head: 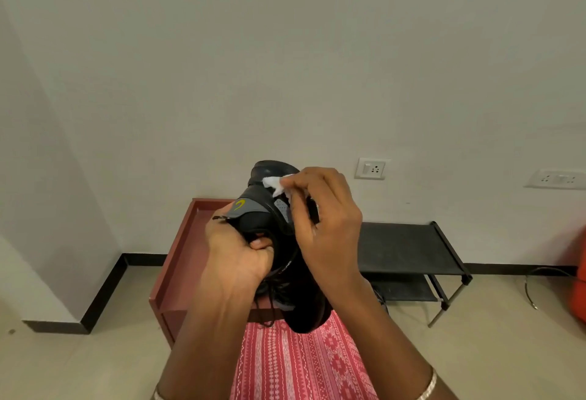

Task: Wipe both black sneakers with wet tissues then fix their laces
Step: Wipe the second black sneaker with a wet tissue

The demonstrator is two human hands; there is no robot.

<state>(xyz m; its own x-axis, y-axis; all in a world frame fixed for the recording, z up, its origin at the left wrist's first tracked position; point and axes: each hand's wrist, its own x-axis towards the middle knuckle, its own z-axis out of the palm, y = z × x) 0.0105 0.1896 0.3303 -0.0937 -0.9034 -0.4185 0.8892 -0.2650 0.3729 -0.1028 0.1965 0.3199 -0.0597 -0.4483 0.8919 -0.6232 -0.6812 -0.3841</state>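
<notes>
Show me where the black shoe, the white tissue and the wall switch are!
black sneaker (253,206): head view, on its tongue.
wet tissue (275,183): head view, on its crumpled middle.
wall switch (371,168): head view, on its plate.

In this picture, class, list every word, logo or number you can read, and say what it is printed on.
No text can be read with certainty.
Black sneaker, tongue: a yellow curved logo, a mark with no letters.
Sneaker side: small pale lettering, too blurred to read.
Wall socket plates: no legible markings.

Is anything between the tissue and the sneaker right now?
Nothing visible: the right hand pinches the tissue directly against the sneaker, which the left hand grips.
</notes>
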